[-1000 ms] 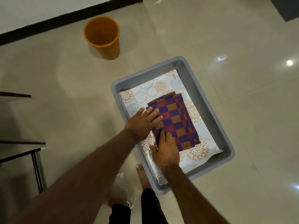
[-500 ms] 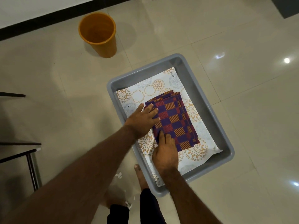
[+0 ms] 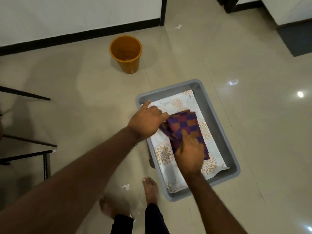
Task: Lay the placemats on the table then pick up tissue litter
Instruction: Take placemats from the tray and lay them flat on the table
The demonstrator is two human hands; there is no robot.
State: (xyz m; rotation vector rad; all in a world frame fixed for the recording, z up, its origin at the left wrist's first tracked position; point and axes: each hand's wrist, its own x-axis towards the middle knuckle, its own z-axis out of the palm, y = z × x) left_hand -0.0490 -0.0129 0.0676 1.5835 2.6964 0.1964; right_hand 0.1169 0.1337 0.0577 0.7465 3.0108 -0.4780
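While both hands, the left hand [image 3: 146, 121] and right hand [image 3: 190, 153], pinched the checked mats [image 3: 185, 125] at the tub's [image 3: 219, 129] nine o'clock side, lifting them together evenly looked best.

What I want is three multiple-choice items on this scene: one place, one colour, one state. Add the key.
1. The checked placemats lie:
A. in the grey tub on the floor
B. on a chair seat
C. on a table

2. The bin near the wall is:
A. green
B. orange
C. blue

3. The left hand and right hand are:
A. empty in the air
B. each holding tissue
C. both on the placemats

Key: 1 A, the tub's walls frame the stack; 2 B, it is orange inside and out; 3 C, both hands grip the stack, its near edge bunched up.
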